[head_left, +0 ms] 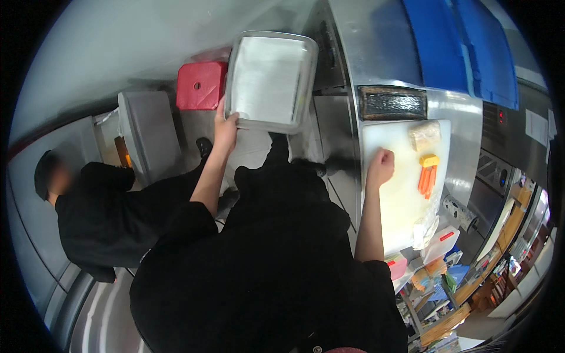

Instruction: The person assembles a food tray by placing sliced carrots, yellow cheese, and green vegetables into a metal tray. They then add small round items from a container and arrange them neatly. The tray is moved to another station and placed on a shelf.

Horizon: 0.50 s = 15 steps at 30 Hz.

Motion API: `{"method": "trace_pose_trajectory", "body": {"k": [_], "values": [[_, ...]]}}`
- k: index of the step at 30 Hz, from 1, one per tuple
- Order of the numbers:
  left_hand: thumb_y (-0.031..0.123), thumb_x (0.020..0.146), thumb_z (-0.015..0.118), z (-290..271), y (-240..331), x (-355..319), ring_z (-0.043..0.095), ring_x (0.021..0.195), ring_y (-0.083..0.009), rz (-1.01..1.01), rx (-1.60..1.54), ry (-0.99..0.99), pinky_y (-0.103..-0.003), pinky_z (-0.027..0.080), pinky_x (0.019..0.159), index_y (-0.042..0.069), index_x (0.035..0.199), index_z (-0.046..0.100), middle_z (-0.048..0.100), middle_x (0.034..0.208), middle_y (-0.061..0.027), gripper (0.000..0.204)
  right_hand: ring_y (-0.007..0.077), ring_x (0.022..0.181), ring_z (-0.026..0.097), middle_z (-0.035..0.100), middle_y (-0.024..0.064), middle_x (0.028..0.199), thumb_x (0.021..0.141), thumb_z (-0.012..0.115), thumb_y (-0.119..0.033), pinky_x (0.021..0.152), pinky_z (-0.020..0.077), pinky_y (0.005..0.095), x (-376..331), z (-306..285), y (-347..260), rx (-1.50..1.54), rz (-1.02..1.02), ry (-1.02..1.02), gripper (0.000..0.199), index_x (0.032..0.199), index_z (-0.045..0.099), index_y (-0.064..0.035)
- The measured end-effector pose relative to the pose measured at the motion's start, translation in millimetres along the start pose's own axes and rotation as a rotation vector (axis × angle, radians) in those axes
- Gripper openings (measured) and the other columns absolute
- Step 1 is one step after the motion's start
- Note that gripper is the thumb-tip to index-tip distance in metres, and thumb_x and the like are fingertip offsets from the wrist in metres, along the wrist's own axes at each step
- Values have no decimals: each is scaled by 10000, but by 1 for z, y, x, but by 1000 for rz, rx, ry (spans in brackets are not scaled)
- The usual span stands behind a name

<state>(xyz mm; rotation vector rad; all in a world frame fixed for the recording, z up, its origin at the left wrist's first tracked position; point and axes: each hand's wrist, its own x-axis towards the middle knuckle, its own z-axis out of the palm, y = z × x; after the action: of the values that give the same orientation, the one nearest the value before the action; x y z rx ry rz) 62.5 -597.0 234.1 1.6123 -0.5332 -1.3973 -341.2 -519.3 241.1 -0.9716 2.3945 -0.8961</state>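
My left hand (225,130) grips the near left corner of a shallow rectangular tray (268,82) with a pale inside and a greyish rim. The tray is held out above the floor, left of the counter. My right hand (381,169) is closed in a fist over the white cutting board (397,203); whether anything is inside the fingers is hidden. To its right on the board lie several orange sticks (428,181), a yellow block (429,160) and a pale wrapped block (425,136). Beyond the board's far edge sits a dark oblong tray (393,103) with a shiny black surface.
A red stool (201,86) stands left of the tray. At the left, a person in black (106,212) is beside an open grey cabinet door or drawer (151,135). Blue panels (459,47) rise over the steel counter's far end. Containers and packets (438,273) crowd its near end.
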Motion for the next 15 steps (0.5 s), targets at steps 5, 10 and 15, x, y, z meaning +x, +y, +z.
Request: {"method": "trace_pose_trajectory", "body": {"k": [5, 10, 15], "values": [[23, 924, 529, 93, 28, -63, 484, 1223, -175, 354, 217, -296, -286, 344, 1048, 48, 1423, 422, 532, 1329, -99, 512, 141, 848, 605, 629, 79, 946, 980, 577, -311, 732, 489, 300, -32, -35, -57, 1106, 175, -736, 378, 1189, 544, 3], [125, 921, 591, 175, 45, -125, 514, 1200, -218, 508, 450, -624, -317, 389, 1006, 29, 1313, 512, 561, 1269, -143, 411, 142, 1009, 562, 638, 79, 1092, 961, 603, -271, 915, 425, 282, -46, -100, -49, 650, 135, -270, 393, 1212, 560, 29], [167, 868, 655, 250, 36, -179, 538, 1101, -355, 1087, 546, -778, -415, 419, 941, 36, 1191, 572, 572, 1159, -174, 358, 151, 1036, 558, 639, 89, 1117, 959, 598, -262, 940, 418, 292, -71, -179, 28, 607, 197, -166, 400, 1226, 557, 34]]}}
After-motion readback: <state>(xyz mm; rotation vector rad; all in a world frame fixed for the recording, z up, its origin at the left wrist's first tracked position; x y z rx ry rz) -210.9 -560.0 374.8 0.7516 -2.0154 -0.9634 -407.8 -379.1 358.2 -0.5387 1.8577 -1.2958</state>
